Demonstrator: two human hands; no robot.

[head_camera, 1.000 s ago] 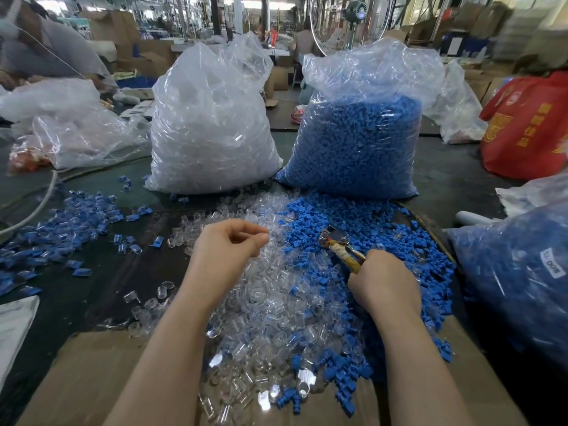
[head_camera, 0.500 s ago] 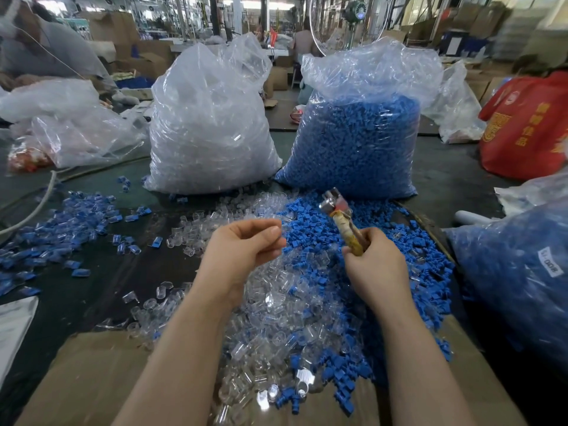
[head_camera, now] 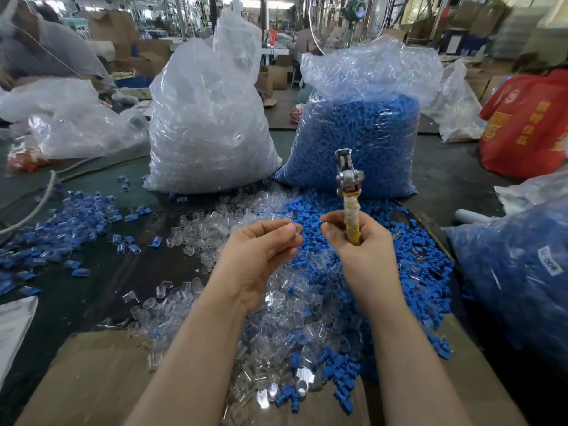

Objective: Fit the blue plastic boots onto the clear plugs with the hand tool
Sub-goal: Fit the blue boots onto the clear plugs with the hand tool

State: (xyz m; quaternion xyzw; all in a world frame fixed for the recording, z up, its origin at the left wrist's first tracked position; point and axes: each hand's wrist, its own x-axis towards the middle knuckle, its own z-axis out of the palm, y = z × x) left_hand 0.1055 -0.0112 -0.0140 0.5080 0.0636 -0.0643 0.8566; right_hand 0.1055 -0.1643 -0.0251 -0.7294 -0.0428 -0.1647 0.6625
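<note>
Over the mixed heap of clear plugs [head_camera: 276,309] and blue boots [head_camera: 421,272], right hand [head_camera: 362,250] wrapped tight round the taped handle of the hand tool [head_camera: 349,192], metal head pointing straight up. Left hand [head_camera: 258,256] just beside it, fingertips pinching one clear plug [head_camera: 297,231]. Behind, two big bags: clear parts [head_camera: 209,118], blue parts [head_camera: 359,136].

A dark counter [head_camera: 445,167] stands in a big factory hall. Behind it are cardboard boxes [head_camera: 144,56], a standing fan [head_camera: 353,16] and bright light from the far windows.
</note>
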